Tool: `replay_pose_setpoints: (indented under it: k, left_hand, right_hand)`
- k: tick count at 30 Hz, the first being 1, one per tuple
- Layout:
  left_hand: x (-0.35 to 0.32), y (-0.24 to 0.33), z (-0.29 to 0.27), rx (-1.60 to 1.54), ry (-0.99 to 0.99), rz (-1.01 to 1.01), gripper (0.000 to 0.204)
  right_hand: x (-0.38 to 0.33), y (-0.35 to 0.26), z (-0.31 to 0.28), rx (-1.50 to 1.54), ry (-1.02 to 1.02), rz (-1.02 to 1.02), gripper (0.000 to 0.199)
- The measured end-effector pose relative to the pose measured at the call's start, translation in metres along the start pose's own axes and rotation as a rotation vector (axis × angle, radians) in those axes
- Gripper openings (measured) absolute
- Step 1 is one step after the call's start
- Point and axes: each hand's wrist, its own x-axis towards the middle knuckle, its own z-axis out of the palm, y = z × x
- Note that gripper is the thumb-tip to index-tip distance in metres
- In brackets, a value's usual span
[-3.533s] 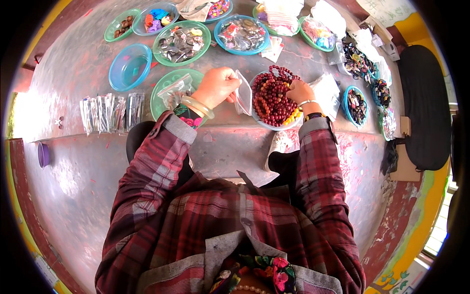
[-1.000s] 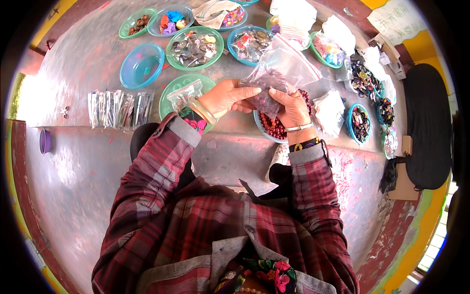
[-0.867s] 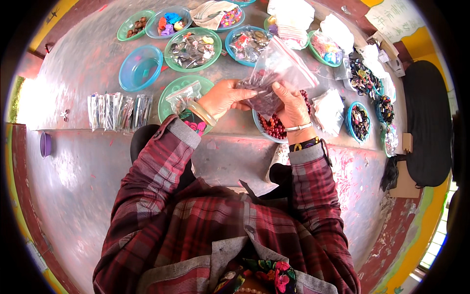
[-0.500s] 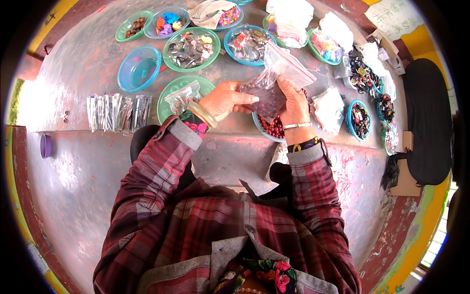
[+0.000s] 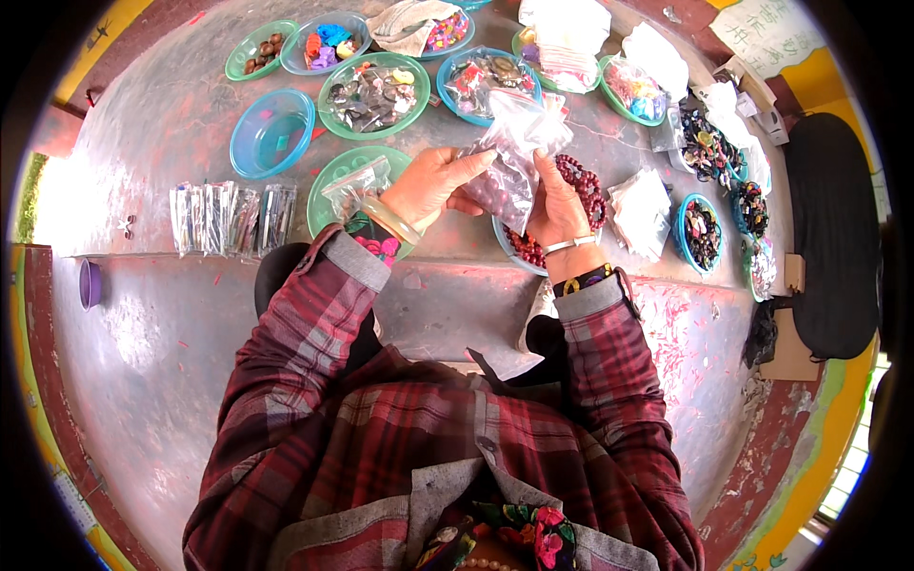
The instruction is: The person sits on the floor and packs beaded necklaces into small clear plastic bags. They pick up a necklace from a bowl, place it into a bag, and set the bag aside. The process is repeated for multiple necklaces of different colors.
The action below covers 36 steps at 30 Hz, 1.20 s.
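Grey, red-flecked flooring (image 5: 181, 138) spreads from a purple tub (image 5: 89, 285), left of the left hand (image 5: 430, 186), to a yellow wall (image 5: 821, 84) right of the right hand (image 5: 560, 214). The left pinches a clear bag of dark beads (image 5: 506, 193) between thumb and fingers; the right grips its other side.

Makeshift craft workshop or packing room: worn grey stepped platform (image 5: 167, 143), set from 10 to 3 o'clock with plastic basins (image 5: 257, 126), many holding beads and small trinkets; maroon bead strands (image 5: 583, 186) between 1 and 2, clear filled bag (image 5: 505, 190) at 1. Row of slim filled packets (image 5: 228, 219), half past nine. Yellow-painted wall (image 5: 821, 81) and paper sheet (image 5: 766, 36), toward 2 o'clock; bright window (image 5: 850, 452), 4 o'clock.
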Motion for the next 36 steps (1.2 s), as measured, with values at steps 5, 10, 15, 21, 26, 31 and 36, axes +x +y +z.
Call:
replay_pose_setpoints:
  k: [5,10,15,21,26,31,36]
  left_hand:
    - [0.003,-0.002,-0.012,0.016,0.016,-0.123,0.025]
    - [0.012,-0.014,-0.021,-0.125,0.07,-0.186,0.03]
    - [0.009,-0.014,-0.016,-0.167,0.017,-0.2,0.031]
    - [0.01,-0.013,-0.02,0.018,0.021,-0.159,0.03]
    - [0.012,-0.021,-0.018,0.04,-0.077,-0.057,0.04]
    - [0.017,-0.027,-0.021,0.057,-0.139,-0.037,0.041]
    - [0.01,-0.009,-0.015,-0.089,-0.122,-0.007,0.032]
  right_hand:
    - [0.01,0.012,-0.008,0.033,0.108,-0.003,0.025]
    - [0.01,0.025,-0.01,0.097,0.012,0.023,0.037]
    - [0.006,0.021,-0.003,0.035,0.009,0.036,0.037]
    - [0.01,0.018,-0.01,0.101,-0.093,0.006,0.036]
    - [0.007,0.015,-0.005,0.078,-0.103,-0.06,0.031]
    - [-0.003,0.007,0.004,-0.005,-0.183,-0.13,0.042]
    - [-0.009,0.002,0.009,-0.086,-0.181,-0.109,0.039]
